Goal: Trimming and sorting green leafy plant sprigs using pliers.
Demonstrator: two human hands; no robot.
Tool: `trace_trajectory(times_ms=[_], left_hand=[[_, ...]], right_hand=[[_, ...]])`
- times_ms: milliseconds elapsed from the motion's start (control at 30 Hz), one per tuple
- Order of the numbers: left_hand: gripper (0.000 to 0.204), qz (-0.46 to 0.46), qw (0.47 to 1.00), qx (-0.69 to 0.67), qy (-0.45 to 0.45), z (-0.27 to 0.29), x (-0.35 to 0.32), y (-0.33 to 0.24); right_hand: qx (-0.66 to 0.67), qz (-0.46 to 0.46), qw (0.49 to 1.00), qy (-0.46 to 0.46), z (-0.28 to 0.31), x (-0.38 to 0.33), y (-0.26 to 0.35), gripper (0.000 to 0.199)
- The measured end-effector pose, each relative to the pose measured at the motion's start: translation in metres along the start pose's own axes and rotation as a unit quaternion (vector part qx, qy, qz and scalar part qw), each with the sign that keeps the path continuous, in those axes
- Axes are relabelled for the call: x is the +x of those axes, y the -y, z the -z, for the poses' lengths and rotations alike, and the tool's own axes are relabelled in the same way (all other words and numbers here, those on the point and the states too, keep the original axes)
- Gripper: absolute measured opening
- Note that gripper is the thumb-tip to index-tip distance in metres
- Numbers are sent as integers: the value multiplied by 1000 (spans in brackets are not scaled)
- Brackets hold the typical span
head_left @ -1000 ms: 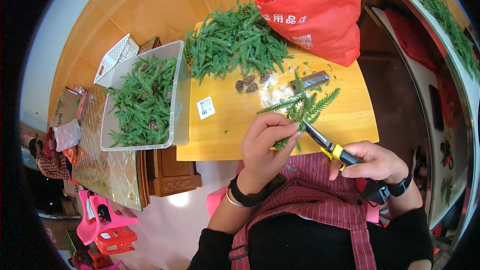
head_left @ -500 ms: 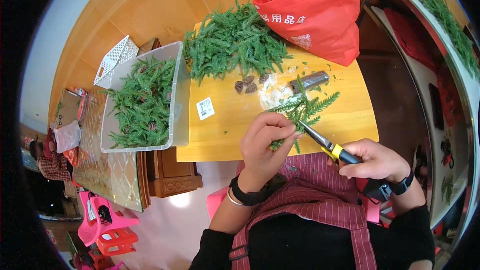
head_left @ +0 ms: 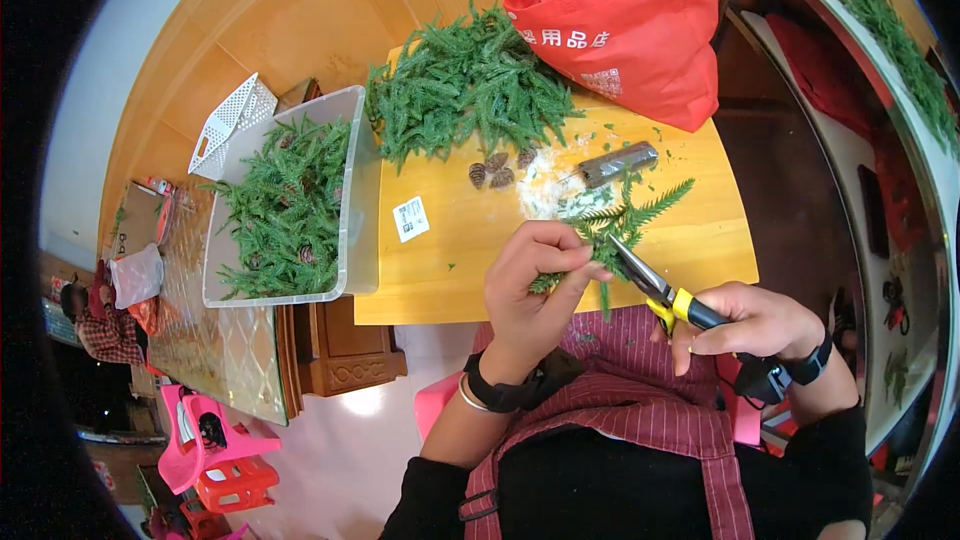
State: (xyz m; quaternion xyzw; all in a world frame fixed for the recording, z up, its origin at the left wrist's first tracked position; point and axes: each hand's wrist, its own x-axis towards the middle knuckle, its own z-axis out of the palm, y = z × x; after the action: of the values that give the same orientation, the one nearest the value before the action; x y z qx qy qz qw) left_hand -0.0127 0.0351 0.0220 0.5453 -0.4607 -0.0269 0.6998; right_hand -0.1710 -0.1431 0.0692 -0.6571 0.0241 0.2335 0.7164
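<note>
Between thumb and forefinger, my left hand (head_left: 540, 275) pinches an artificial pine sprig (head_left: 660, 205) over the table's near edge. My right hand (head_left: 755, 320) is wrapped round the yellow-and-black handles of long-nosed pliers (head_left: 648, 278). Their tips lie against the sprig's middle, just right of my left fingertips; whether the jaws grip a stem is hard to see. Beyond the sprig lies a dark, plastic-wrapped bundle (head_left: 620, 164) beside white shredded scraps (head_left: 545, 186). A few pine cones (head_left: 501, 178) rest left of the scraps.
A heap of green sprigs (head_left: 460, 85) covers the table's far left. Behind it on the right stands a red bag (head_left: 640, 50) holding pine cones. At left, a clear plastic bin (head_left: 354, 190) holds sprigs with cones. A white label (head_left: 410, 219) lies on the yellow table (head_left: 450, 285).
The sprig has turned and shifted slightly right and nearer me. The pliers' tips have moved a little right, and fingers of my right hand have loosened below the handles.
</note>
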Motion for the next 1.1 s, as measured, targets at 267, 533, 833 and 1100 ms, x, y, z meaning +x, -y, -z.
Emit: trace_trajectory(times_ms=[267, 533, 833, 1100], left_hand=[[16, -9, 999, 24, -30, -5, 0, 1], [18, -61, 992, 107, -30, -4, 1, -4], [14, -15, 998, 58, -31, -6, -6, 4], [12, 54, 996, -65, -27, -8, -6, 4]], right_hand=[[-88, -35, 995, -15, -1, 0, 12, 17], [-183, -48, 982, 1, 4, -3, 13, 16], [-258, -32, 964, -62, 1, -4, 16, 24], [-353, -3, 931, -88, -3, -4, 20, 27]])
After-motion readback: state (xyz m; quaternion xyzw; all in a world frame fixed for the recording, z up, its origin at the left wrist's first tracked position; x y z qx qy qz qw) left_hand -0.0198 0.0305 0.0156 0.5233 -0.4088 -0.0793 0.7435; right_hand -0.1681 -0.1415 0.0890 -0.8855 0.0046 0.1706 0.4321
